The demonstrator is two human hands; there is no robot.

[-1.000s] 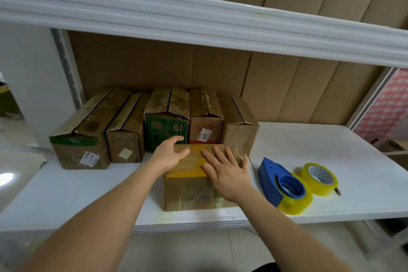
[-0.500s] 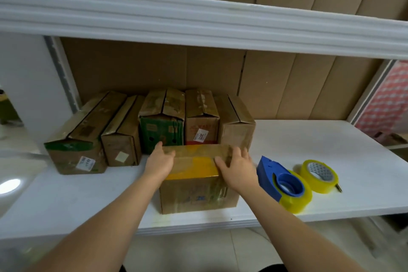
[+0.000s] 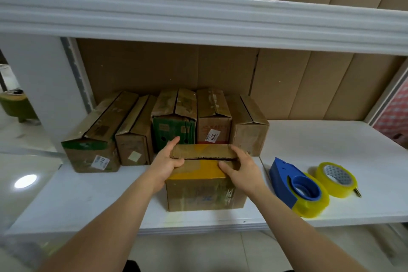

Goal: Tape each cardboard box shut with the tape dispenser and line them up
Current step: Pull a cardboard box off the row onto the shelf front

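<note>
Head view | five boxes (image 3: 167, 126) lined up at 12 o'clock | sixth box (image 3: 205, 181) untaped, far flap raised, pinched by left hand (image 3: 169, 160) and right hand (image 3: 239, 166) | tape dispenser (image 3: 295, 185) unused at 3 o'clock

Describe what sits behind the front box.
Behind the front box, five boxes stand in a row against the cardboard backing. Both hands and its raised flap hide their lower fronts.

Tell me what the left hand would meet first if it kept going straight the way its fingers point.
The left hand, gripping the far flap of the front cardboard box, points toward the back row. It would probably meet the green-fronted cardboard box first, though the gap between them is hard to judge.
</note>
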